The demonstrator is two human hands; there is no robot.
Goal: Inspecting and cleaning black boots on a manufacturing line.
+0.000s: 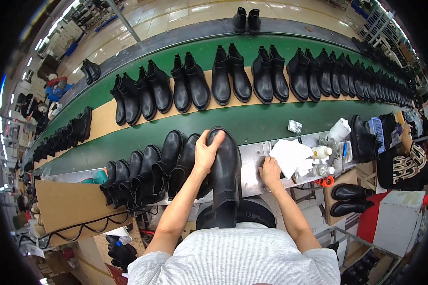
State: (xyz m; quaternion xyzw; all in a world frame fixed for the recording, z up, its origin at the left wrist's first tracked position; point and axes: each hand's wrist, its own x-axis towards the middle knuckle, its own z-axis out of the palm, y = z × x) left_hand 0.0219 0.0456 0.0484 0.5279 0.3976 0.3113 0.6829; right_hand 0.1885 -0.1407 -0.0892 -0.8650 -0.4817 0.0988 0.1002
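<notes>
A black ankle boot (226, 166) is in my left hand (206, 153), which closes round its toe end with the thumb over the top. The toe points away from me and the shaft comes down toward my shirt. My right hand (271, 172) lies on the metal table edge (252, 166) with nothing visible in it, its fingers stretched out beside white sheets (290, 156). Just left of the held boot, a row of black boots (171, 147) stands along the table edge.
A green conveyor belt (266, 124) carries pairs of boots (230, 76) on cardboard. To the right are a white bottle (321, 152), a clear bottle (324, 170), orange-handled scissors (326, 181) and a blue basket (376, 134). A co-worker's patterned sleeve (411, 164) shows at far right.
</notes>
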